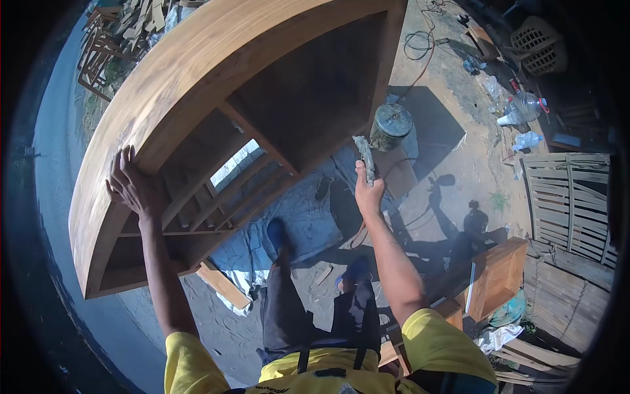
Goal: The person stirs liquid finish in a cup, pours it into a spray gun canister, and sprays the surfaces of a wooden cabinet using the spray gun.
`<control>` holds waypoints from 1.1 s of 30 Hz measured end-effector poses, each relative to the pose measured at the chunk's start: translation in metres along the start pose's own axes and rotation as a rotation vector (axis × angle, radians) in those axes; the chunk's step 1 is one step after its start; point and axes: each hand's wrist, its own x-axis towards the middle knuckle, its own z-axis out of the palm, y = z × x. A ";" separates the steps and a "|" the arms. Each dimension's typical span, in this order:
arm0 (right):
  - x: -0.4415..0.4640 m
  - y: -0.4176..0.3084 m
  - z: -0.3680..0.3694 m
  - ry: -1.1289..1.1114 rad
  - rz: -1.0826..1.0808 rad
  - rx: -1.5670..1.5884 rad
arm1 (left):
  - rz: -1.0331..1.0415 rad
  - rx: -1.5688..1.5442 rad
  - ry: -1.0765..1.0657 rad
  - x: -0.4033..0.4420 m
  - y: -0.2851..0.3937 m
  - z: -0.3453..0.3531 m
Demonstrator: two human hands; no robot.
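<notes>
Left hand rested open on the curved brown wooden cabinet, upper left of frame; right hand gripped a grey, crumpled, rag-like piece, centre; uneven pressure could have tipped the cabinet.

Room between right hand and slatted panel

Cabinet: wood, smooth, grain visible, low sheen outside. Rag: crumpled cloth, matt. Can: apparently metal, stained. Jug: clear plastic, glossy.
</notes>
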 end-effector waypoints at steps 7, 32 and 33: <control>0.043 0.007 0.114 -0.117 0.120 -0.183 | 0.029 0.059 -0.161 0.046 -0.028 0.019; 0.231 -0.070 0.233 0.099 -0.507 0.307 | 0.160 0.063 0.118 0.082 -0.093 0.088; 0.232 -0.059 0.234 0.057 -0.489 0.349 | 0.153 0.065 0.130 0.083 -0.093 0.090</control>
